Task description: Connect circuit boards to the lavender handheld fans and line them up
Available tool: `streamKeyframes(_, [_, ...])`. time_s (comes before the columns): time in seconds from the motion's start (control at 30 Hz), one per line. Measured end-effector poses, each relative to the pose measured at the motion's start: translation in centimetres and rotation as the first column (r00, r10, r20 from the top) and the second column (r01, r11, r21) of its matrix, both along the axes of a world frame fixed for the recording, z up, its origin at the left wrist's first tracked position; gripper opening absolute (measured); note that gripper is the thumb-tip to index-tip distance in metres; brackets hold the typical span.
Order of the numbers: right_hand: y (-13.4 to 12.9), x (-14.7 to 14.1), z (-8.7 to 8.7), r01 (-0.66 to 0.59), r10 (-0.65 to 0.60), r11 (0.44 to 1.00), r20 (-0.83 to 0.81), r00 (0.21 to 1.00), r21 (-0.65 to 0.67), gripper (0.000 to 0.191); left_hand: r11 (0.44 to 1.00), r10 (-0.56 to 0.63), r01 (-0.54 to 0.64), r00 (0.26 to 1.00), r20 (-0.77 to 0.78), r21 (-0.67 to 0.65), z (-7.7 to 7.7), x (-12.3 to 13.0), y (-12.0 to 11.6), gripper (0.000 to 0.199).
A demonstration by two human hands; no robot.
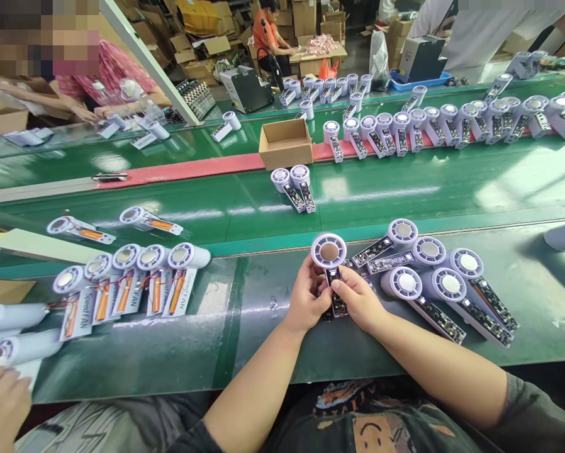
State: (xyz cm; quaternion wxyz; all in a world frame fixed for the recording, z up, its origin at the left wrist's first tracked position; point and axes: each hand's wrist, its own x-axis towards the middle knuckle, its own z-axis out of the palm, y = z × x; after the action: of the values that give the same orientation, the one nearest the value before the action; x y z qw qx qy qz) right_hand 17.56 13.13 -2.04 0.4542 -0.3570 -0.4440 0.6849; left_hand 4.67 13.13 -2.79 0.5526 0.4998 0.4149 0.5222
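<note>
Holding white handheld fan unit (328,251) above green tabletop (263,352).
Clamped at its circuit board (335,301) between left grip (306,296) and right grip (358,299), head upward; further fan units (445,283) piled just beside.

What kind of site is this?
Probably a small electronics factory assembly line: a long green conveyor belt carries rows of handheld fans with exposed circuit boards, and cardboard boxes are stacked behind.

Dark graphic T-shirt (372,421), smiley-face print (374,435), short sleeves (535,409)
</note>
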Motion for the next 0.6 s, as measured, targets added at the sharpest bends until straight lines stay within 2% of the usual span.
streamKeyframes(0.27, [0.1, -0.2, 0.0, -0.014, 0.015, 0.999, -0.027, 1.0, 0.049, 0.039, 1.0, 0.015, -0.015, 1.0, 0.023, 0.0, -0.3, -0.1, -0.1, 0.067])
streamKeyframes(0.4, [0.3, -0.3, -0.1, -0.045, 0.047, 0.992, -0.018, 0.999, 0.116, 0.052, 0.994, 0.065, -0.056, 0.994, 0.093, -0.094, -0.7, -0.6, -0.4, 0.061])
streamKeyframes(0.5, [0.7, 0.6, 0.6, -0.076, 0.037, 0.97, 0.167, 0.985, 0.232, 0.055, 0.976, 0.074, -0.025, 0.972, 0.223, -0.217, -0.9, -1.1, 0.0, 0.063])
streamKeyframes(0.6, [0.3, 1.6, 2.3, -0.168, -0.018, 0.914, 0.449, 0.893, 0.37, 0.046, 0.953, 0.041, 0.061, 0.945, 0.325, -0.297, -0.7, -1.5, 0.2, 0.066])
